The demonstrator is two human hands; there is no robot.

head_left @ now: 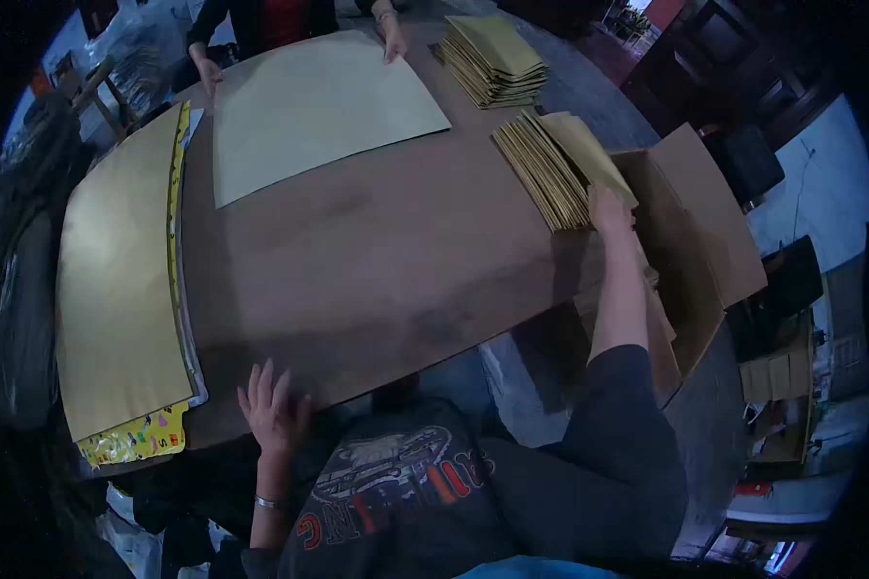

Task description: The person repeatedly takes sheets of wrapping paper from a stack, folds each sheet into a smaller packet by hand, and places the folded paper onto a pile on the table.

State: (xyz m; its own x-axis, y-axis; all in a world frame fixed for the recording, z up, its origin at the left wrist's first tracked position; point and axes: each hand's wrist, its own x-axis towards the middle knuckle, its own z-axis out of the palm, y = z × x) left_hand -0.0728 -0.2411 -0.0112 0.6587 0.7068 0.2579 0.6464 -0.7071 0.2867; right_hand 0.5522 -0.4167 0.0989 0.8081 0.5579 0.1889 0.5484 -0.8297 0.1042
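Note:
At the right end of the table, my right hand grips the near end of a folded brown paper piece. That piece leans against a row of similar folded brown papers standing on edge. My left hand is raised at the near table edge, fingers apart, holding nothing. To its left lies a stack of large brown paper sheets over a yellow printed sheet. Across the table, another person's two hands hold a large pale sheet by its far edge.
An open cardboard box stands against the table's right side, with brown paper inside. A second pile of folded brown papers sits at the far right of the brown table. The other person stands opposite.

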